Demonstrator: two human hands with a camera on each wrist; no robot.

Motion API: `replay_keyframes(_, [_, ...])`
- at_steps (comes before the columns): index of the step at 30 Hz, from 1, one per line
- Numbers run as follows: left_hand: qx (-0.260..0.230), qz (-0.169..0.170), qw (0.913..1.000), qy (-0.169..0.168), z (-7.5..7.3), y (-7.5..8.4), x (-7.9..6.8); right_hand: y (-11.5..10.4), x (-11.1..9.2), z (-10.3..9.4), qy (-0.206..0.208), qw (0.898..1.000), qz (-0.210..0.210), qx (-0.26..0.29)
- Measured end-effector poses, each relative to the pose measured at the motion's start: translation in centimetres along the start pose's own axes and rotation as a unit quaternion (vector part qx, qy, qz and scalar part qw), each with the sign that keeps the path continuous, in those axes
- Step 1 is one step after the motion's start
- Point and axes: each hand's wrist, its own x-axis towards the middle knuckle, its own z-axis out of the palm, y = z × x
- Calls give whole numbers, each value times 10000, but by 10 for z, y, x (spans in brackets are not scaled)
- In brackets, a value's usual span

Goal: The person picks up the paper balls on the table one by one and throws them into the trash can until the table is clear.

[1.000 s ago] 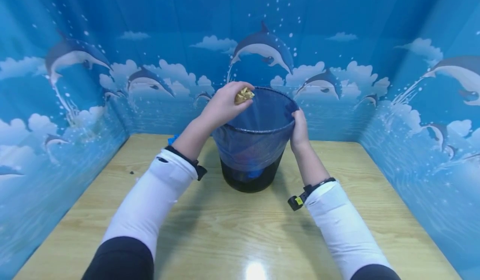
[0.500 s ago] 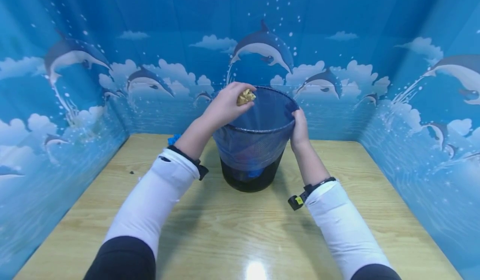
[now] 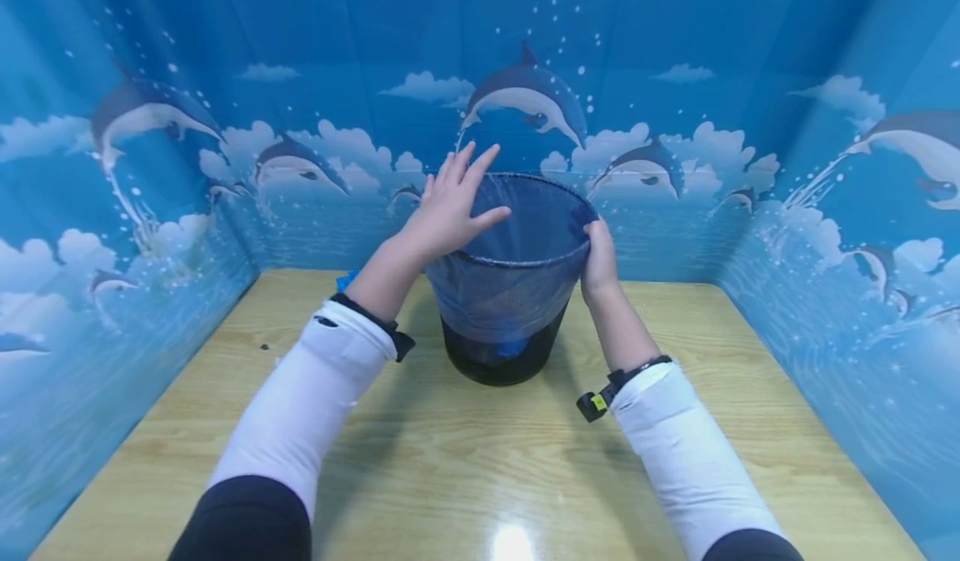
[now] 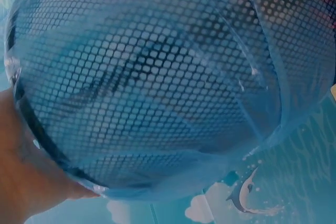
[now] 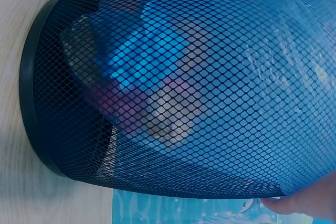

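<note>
A black mesh wastebasket (image 3: 498, 361) stands upright mid-table, with a translucent blue bin liner (image 3: 510, 294) folded over its rim. My left hand (image 3: 450, 211) is over the left side of the rim, fingers spread and nothing in it. On the right side, my right hand (image 3: 597, 257) grips the rim and the liner, thumb outside. Through the mesh, the right wrist view shows crumpled blue wrapping (image 5: 152, 45), a pale crumpled lump (image 5: 176, 111) and something reddish inside the liner. The left wrist view is mostly filled by the lined mesh wall.
The wood-grain table (image 3: 480, 461) carries a small bright blue piece (image 3: 347, 280) behind my left forearm, partly hidden. A tiny dark bit (image 3: 264, 347) lies on the left. A blue curtain (image 3: 375, 44) printed with dolphins closes off the back and both sides.
My left hand held a crumpled gold piece over the wastebasket's mouth; its fingers have since spread and the gold piece is out of the head view. The right hand has stayed on the rim.
</note>
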Motion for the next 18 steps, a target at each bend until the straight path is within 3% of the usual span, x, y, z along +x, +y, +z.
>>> replay_keyframes(18, [-331,-324,9966,683,-10,-23,-6,-1,-2,1,28,10000,42,-25])
